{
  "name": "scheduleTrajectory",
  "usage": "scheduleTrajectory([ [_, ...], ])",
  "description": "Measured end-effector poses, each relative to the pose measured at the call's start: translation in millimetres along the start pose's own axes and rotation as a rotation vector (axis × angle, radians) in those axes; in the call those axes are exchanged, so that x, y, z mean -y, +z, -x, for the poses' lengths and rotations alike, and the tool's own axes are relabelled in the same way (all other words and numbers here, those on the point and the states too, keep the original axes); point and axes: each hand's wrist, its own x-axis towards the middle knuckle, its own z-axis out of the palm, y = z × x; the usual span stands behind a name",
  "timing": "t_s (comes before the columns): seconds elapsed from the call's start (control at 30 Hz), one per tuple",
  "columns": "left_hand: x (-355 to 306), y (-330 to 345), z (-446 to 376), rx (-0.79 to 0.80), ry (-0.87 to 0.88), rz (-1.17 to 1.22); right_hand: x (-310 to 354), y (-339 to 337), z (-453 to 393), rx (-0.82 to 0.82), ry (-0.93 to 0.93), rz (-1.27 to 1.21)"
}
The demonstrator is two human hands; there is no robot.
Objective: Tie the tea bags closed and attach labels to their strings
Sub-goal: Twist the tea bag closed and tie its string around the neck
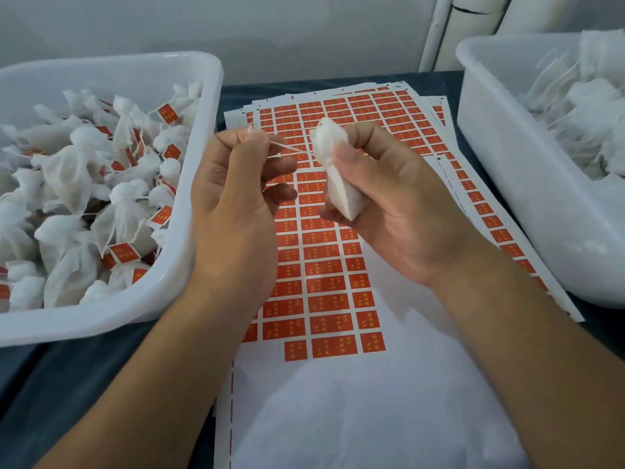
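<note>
Dozens of labelled tea bags [77, 184] filled the left tub [189, 252] as the left hand [236, 194] pinched a string [287, 147], the right hand [399, 204] gripped an unlabelled bag [338, 177], and more waited at the tabletop's right edge.

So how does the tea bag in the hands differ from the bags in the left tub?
The held tea bag carries no label; many bags in the left tub carry red labels. The held one is gripped by the right hand, its string pulled taut by the left hand; the tub's bags lie loose in a heap. Both are white mesh pouches gathered at the neck.
</note>
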Motion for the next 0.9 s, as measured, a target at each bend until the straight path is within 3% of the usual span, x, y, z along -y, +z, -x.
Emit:
scheduleTrajectory([
  [0.17,-8.0,-0.6,2.1,0.092,0.006,0.18,7.2,-4.2,1.2,0.032,-0.099,0.113],
  [0.33,-15.1,-5.2,5.9,0.085,0.02,0.438,14.7,-7.0,3.2,0.08,-0.186,0.16],
  [0.47,-17.5,-6.2,5.6,0.093,0.027,0.463,17.3,-6.6,3.4,0.087,-0.218,0.301],
  [0.7,-19.9,-11.7,1.2,0.187,0.03,0.174,4.2,-8.5,0.6,0.112,-0.124,0.653],
  [0.9,-15.3,-20.3,9.3,0.226,-0.021,-0.373,-4.7,-9.9,-2.1,0.1,-0.071,0.778],
])
